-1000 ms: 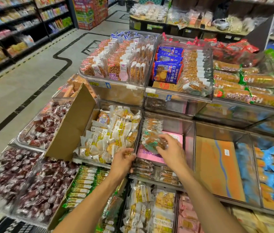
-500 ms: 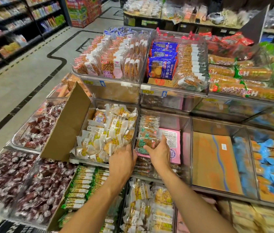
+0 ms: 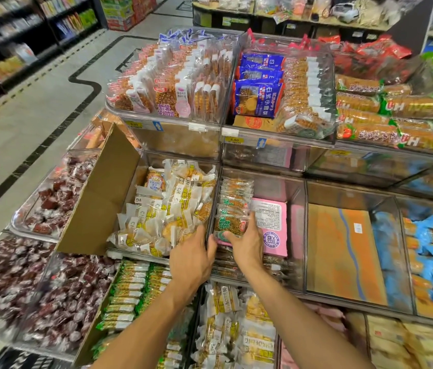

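A person restocks a clear snack bin (image 3: pixel 276 187) on the shop's tiered display. The right hand (image 3: pixel 247 246), which a second ago held a green-labelled snack packet (image 3: pixel 230 222) over the pink box (image 3: pixel 273 225) in the middle of the bin, has swung left. It now grips that packet with the thumb across its front and sets it at the near end of the row of matching packets (image 3: pixel 236 193) along the bin's left wall.

The left hand (image 3: pixel 191 259) has slid up to the divider beside the bin of yellow-labelled pastries (image 3: pixel 172 206), with its thumb near the packet. Whether it grips the divider or only rests there cannot be told.

The packet looks all but placed. Judging by this, what remains is to let go and square up the row.
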`<state>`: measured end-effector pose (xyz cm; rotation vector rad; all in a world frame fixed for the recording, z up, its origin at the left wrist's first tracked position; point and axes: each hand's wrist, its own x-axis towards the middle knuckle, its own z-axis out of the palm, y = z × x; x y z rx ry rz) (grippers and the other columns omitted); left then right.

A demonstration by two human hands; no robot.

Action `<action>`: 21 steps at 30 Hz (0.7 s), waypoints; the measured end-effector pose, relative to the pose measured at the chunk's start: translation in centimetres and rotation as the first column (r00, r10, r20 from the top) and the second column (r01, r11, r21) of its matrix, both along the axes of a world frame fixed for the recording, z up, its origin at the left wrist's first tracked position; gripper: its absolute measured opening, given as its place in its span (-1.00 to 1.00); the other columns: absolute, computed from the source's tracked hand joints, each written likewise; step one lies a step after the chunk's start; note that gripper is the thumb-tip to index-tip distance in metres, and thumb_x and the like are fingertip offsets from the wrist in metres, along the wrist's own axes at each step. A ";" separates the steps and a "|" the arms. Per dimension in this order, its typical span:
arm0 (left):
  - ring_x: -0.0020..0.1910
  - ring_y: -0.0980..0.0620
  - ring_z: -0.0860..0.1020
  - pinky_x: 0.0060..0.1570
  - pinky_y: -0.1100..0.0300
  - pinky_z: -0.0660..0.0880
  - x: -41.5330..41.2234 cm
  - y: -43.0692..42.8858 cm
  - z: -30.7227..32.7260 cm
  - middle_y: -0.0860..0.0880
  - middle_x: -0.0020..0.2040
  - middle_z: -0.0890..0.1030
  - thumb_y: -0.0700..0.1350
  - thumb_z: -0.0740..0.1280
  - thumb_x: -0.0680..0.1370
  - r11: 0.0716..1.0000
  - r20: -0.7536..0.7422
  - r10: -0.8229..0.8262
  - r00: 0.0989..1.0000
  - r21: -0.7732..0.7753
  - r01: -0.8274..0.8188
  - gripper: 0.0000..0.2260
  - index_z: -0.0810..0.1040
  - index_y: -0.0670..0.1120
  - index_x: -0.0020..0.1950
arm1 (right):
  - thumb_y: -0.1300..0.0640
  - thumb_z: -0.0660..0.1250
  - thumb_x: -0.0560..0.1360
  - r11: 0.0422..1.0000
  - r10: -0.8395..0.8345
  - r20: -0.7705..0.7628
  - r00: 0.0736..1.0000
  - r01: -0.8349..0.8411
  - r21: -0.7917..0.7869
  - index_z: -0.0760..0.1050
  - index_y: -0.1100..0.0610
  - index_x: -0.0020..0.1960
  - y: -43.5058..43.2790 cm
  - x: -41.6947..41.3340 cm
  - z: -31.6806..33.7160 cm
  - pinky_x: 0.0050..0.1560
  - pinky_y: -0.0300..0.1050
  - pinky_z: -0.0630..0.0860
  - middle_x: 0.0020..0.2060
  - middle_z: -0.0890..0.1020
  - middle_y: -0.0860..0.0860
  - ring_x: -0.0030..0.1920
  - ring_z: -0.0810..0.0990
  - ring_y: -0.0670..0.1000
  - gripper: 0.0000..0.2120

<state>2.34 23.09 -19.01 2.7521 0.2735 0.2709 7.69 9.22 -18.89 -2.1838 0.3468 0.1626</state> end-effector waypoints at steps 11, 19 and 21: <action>-0.46 0.00 0.54 -0.42 0.08 0.57 -0.1 -0.1 0.2 0.06 -0.36 0.52 0.29 -0.10 0.68 0.999 -0.012 0.020 1.000 -0.025 -0.020 -0.62 0.37 0.09 0.09 | -0.25 0.50 0.47 0.986 -0.005 0.008 1.000 0.007 -0.168 0.38 0.21 0.53 0.0 0.1 -0.8 0.42 0.17 0.45 0.39 0.53 0.14 0.44 0.44 0.18 -0.18; -0.46 -0.01 0.52 -0.42 0.08 0.55 -0.1 -0.1 0.4 0.05 -0.37 0.51 0.25 -0.05 0.70 1.000 -0.039 0.009 0.999 -0.020 -0.010 -0.68 0.34 0.08 0.10 | -0.17 0.48 0.52 0.983 0.027 0.004 1.000 -0.026 -0.180 0.37 0.24 0.51 0.2 0.7 -0.8 0.43 0.19 0.44 0.40 0.52 0.16 0.44 0.43 0.18 -0.26; -0.46 -0.02 0.52 -0.41 0.07 0.56 -0.2 -0.1 0.7 0.04 -0.37 0.51 0.24 -0.04 0.70 1.000 -0.045 0.008 0.999 -0.025 -0.009 -0.70 0.31 0.06 0.10 | -0.13 0.50 0.52 0.983 0.053 0.014 0.999 -0.049 -0.177 0.31 0.24 0.57 0.0 0.4 -0.4 0.49 0.15 0.38 0.45 0.48 0.15 0.49 0.39 0.17 -0.21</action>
